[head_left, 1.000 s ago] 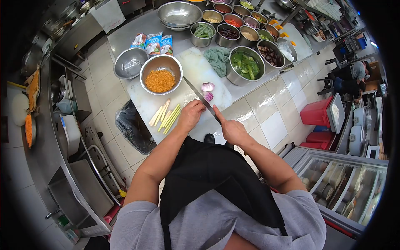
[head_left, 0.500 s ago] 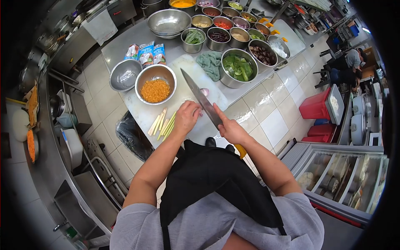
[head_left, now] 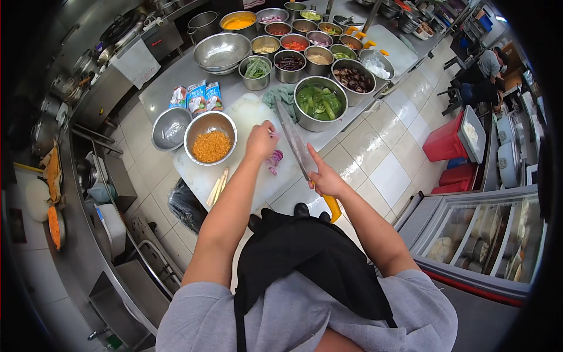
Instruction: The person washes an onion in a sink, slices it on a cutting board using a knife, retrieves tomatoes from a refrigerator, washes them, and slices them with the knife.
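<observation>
My right hand (head_left: 326, 177) grips the yellow handle of a large kitchen knife (head_left: 295, 138), the index finger stretched along the blade. The blade points away from me, over the right side of the white cutting board (head_left: 241, 111). My left hand (head_left: 261, 141) is closed, its fingertips on a small purple piece of red onion (head_left: 274, 135). Just below it, cut red onion slices (head_left: 274, 158) lie on the board. Pale lemongrass stalks (head_left: 217, 186), partly hidden by my left forearm, rest left of it. A steel bowl (head_left: 187, 130) holds finely chopped orange food.
A second steel bowl (head_left: 158, 132) and blue-and-white packets (head_left: 197, 97) stand left of the board. Behind are a green cloth (head_left: 275, 95), a pot of green leaves (head_left: 299, 111) and several ingredient tins. Another person (head_left: 488, 67) is far right.
My left hand has moved farther up the board with the onion piece. The knife has shifted right, away from the left hand, and several onion slices now show.
</observation>
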Tool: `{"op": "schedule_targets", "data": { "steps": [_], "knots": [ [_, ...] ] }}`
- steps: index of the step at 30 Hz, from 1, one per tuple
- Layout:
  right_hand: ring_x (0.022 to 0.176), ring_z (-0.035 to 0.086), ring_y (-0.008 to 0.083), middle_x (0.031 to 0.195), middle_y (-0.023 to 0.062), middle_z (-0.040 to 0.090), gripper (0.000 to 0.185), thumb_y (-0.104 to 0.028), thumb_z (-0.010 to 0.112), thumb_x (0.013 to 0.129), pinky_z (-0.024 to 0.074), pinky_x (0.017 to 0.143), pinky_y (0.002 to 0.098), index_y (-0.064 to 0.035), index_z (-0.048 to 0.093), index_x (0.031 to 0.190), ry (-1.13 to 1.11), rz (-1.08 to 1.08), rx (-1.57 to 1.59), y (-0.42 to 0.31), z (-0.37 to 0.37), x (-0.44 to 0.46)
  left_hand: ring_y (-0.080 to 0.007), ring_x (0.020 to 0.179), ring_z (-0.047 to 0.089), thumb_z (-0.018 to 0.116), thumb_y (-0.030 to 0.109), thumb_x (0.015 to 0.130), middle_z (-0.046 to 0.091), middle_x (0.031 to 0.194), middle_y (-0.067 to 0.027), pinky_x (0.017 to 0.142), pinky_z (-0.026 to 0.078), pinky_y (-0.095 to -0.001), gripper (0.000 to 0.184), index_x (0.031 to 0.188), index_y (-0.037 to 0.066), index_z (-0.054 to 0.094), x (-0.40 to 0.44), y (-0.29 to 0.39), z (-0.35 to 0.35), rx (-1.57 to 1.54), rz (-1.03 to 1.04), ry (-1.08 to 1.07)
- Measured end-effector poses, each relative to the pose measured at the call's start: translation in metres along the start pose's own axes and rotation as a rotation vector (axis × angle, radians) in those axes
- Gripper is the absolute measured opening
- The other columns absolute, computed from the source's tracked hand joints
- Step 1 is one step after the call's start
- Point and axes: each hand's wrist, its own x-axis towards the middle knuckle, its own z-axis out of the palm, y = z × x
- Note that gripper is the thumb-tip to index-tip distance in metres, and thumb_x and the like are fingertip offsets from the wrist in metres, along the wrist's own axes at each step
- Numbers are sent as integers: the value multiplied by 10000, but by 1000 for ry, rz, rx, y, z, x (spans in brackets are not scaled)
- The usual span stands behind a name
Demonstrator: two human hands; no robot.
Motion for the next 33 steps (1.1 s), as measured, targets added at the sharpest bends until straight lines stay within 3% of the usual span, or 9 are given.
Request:
{"op": "schedule_targets", "data": {
  "steps": [2, 6, 10, 13, 14, 16, 19, 23, 33],
  "knots": [
    [471, 479, 125, 688, 58, 564, 823, -46, 445, 973, 465, 468, 291, -357, 17, 1604, -72, 19, 11, -1, 2, -5, -286, 845, 670, 740, 205, 835, 678, 993, -138, 766, 531, -396, 256, 992, 50, 609, -27, -1, -31, -249, 85, 65],
    [509, 509, 133, 681, 45, 563, 817, -56, 443, 981, 490, 514, 306, -365, 11, 1602, -222, -20, -130, 7, 8, -4, -187, 743, 628, 768, 142, 804, 650, 910, -90, 700, 514, -341, 286, 984, 43, 569, -93, -32, -45, -373, -111, 37],
    [524, 548, 153, 670, 48, 575, 816, -55, 441, 978, 506, 547, 324, -336, 2, 1606, -334, -22, -224, 19, 17, -5, -217, 738, 626, 773, 106, 783, 626, 875, -93, 677, 503, -360, 288, 960, 43, 555, -151, -25, -37, -293, -215, 114],
    [551, 585, 197, 649, 68, 584, 823, -43, 446, 959, 529, 618, 357, -305, 14, 1610, -345, -120, -340, 30, 19, -2, -211, 744, 603, 760, 41, 758, 590, 876, -83, 676, 500, -350, 283, 928, 51, 534, -164, -31, -11, -171, -154, 169],
    [551, 585, 197, 649, 68, 584, 823, -43, 446, 959, 529, 618, 357, -305, 14, 1610, -357, -121, -347, 32, 18, 2, -252, 784, 587, 756, 25, 732, 580, 896, -96, 707, 493, -379, 289, 919, 53, 538, -162, -28, -3, -69, -18, 286],
    [738, 661, 428, 755, 234, 668, 859, -60, 489, 934, 516, 739, 505, -297, -1, 1599, -292, -206, -572, 36, 14, 11, -331, 898, 531, 748, -4, 687, 557, 981, -120, 788, 467, -441, 297, 906, 60, 557, -153, -25, 12, 62, 144, 430],
    [783, 640, 494, 811, 296, 667, 862, -66, 502, 928, 501, 764, 546, -298, 10, 1597, -214, -209, -638, 31, 8, 26, -330, 926, 532, 742, -7, 701, 560, 1025, -114, 804, 468, -439, 274, 908, 64, 578, -134, -21, 24, 91, 239, 452],
    [772, 646, 482, 818, 289, 672, 867, -68, 508, 927, 505, 752, 554, -306, 10, 1596, -123, -299, -764, 35, 5, 39, -327, 961, 548, 762, 7, 721, 569, 1047, -104, 847, 483, -427, 240, 912, 69, 631, -141, -16, 19, -39, 277, 230],
    [770, 682, 411, 828, 245, 693, 999, 11, 544, 818, 523, 694, 528, -324, 25, 1603, -61, -178, -1057, -10, 35, 8, -316, 950, 586, 725, -26, 735, 623, 1024, -80, 855, 497, -407, 203, 907, 55, 655, -114, -19, 17, -132, 374, 184]
  ]
}}
